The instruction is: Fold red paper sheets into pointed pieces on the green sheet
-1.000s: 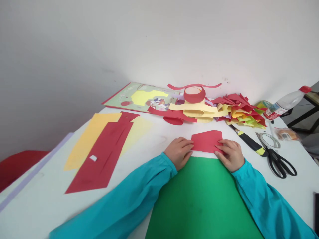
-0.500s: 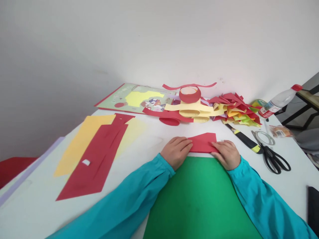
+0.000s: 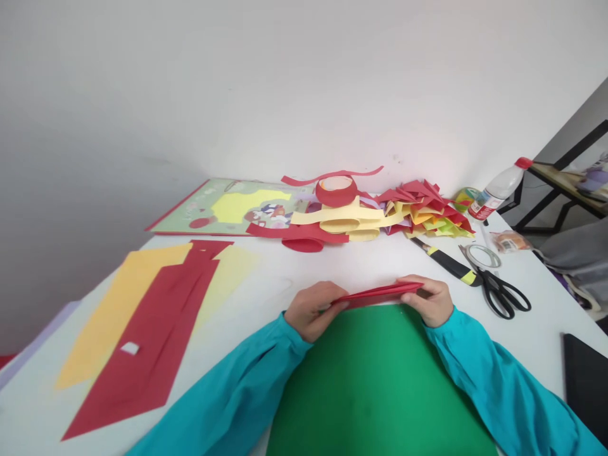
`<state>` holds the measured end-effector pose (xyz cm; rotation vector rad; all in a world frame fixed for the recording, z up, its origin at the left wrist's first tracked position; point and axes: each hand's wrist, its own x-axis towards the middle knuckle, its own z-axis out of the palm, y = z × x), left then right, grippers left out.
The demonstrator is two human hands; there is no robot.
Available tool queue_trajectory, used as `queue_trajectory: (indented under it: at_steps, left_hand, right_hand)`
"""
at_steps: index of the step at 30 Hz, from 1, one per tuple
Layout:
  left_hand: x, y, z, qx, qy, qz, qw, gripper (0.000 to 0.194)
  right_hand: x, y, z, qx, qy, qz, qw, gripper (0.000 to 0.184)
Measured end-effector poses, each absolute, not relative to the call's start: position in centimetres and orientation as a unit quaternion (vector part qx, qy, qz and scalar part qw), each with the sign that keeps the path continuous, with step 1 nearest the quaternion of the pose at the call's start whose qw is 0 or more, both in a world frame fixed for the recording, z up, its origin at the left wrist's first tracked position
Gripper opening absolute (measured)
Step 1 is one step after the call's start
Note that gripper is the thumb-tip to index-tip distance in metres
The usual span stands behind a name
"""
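A small piece of red paper [image 3: 377, 294] is held edge-on between both hands, just above the far edge of a large green sheet [image 3: 380, 386]. My left hand [image 3: 311, 310] pinches its left end, fingers closed on it. My right hand [image 3: 427, 299] grips its right end the same way. Both arms wear teal sleeves and rest over the green sheet on the white table [image 3: 285, 272].
Yellow and red cut sheets [image 3: 142, 316] lie at left. A picture book [image 3: 228, 206], a red paper ring [image 3: 336, 190] and a scrap pile [image 3: 422, 212] line the wall. A craft knife [image 3: 446, 261], tape roll [image 3: 482, 256], scissors [image 3: 503, 294] and bottle [image 3: 496, 189] sit at right.
The red paper lay flat on the table under my fingers; now both hands have lifted and tilted it so it shows nearly edge-on. The camera has shifted rightward.
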<state>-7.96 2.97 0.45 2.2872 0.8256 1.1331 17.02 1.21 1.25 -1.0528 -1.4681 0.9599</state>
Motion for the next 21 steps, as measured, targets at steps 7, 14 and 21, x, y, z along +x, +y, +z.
queue_trajectory:
  at_steps: [7,14,21]
  left_hand:
    - [-8.2,0.5,1.1,0.736,0.379,0.398,0.394,0.032]
    - [-6.6,-0.1,2.3,0.698,0.379,0.374,0.479,0.028]
    - [-6.6,0.0,2.4,0.670,0.385,0.353,0.528,0.028]
  right_hand:
    - [16.1,-0.3,2.4,-0.453,-0.513,0.497,0.534,0.029]
    - [15.9,-0.4,2.7,-0.458,-0.533,0.471,0.533,0.021]
    - [16.1,-0.1,2.3,-0.462,-0.495,0.461,0.574,0.016]
